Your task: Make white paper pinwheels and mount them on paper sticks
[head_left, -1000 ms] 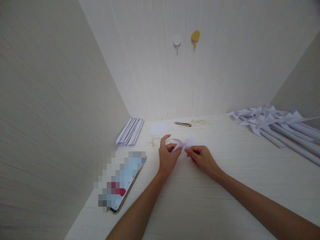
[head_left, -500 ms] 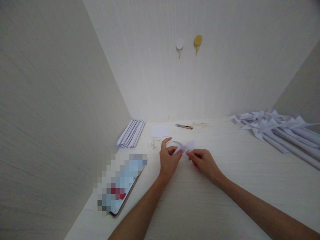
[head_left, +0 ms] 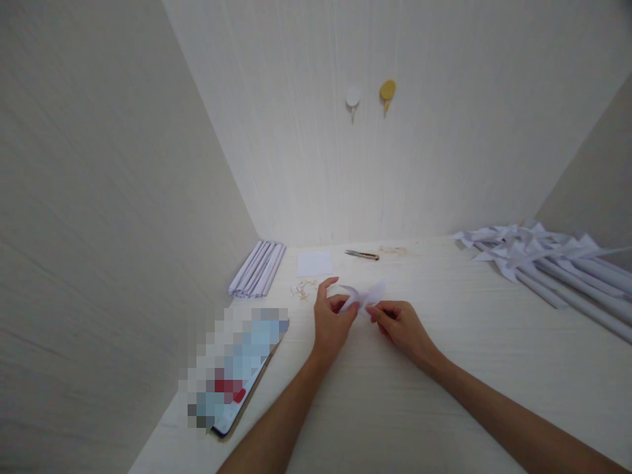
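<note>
Between my two hands is a small white paper pinwheel head [head_left: 371,293] with curled blades, held just over the pale tabletop. My left hand [head_left: 334,322] pinches its left side between thumb and fingers, with the index finger raised and bent. On the other side, my right hand [head_left: 397,324] has thumb and index finger pressed together at the pinwheel's lower right edge. Whether those fingertips also grip something small is too fine to tell. A square of white paper [head_left: 315,263] lies flat beyond my left hand, and thread snips [head_left: 362,255] rest to its right.
Rolled paper sticks [head_left: 257,268] lie at the back left. Finished paper pinwheels on sticks [head_left: 548,257] are heaped at the right. A phone [head_left: 247,372], partly blurred, sits left of my arm. Small pale bits [head_left: 302,289] and more pale pieces [head_left: 394,251] are scattered behind my hands.
The whole view has shifted slightly, so things appear a little lower. Both hands keep their hold on the paper pinwheel, with hardly any finger movement.
</note>
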The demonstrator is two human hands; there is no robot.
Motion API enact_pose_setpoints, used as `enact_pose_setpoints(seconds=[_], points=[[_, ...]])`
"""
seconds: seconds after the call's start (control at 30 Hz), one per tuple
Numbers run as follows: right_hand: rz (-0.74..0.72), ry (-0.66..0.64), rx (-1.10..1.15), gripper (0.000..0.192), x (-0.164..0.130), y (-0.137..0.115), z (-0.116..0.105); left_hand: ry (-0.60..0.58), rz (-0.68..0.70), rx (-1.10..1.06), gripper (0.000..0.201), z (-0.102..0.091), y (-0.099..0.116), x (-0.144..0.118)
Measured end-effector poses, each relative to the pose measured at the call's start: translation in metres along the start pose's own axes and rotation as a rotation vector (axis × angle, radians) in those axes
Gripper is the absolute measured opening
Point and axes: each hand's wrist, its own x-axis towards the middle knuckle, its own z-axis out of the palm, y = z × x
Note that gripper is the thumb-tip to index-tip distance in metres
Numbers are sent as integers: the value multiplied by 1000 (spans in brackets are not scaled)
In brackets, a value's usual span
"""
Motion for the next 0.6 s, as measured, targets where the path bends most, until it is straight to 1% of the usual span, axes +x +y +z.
enact_pose_setpoints(seconds=[0.23, 0.6], points=[[15, 2, 7, 31, -1, 1, -1, -16, -5, 4, 48, -2, -4, 2], [5, -3, 10, 31, -2, 0, -1, -23, -25, -9, 50, -1, -2, 1]])
